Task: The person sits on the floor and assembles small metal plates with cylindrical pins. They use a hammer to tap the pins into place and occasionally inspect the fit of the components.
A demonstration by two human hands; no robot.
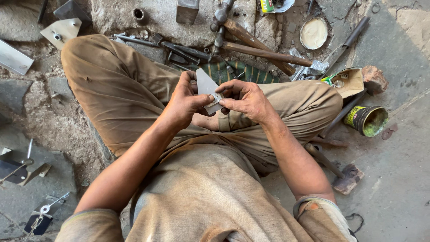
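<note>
A rough floor-level metal workshop: wooden-handled hammers (251, 42) lie on cracked stone floor (403, 179), chisels and punches (179, 51) just left of them, an open tin (368, 120) to their lower right, cut metal plates (60, 30) far left

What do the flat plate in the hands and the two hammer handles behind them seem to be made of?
Plate: likely sheet metal, dull grey, thin with crisp cut edges, pinched by left hand and right hand. Hammer handles: probably wood, brown, worn and grimy.
</note>
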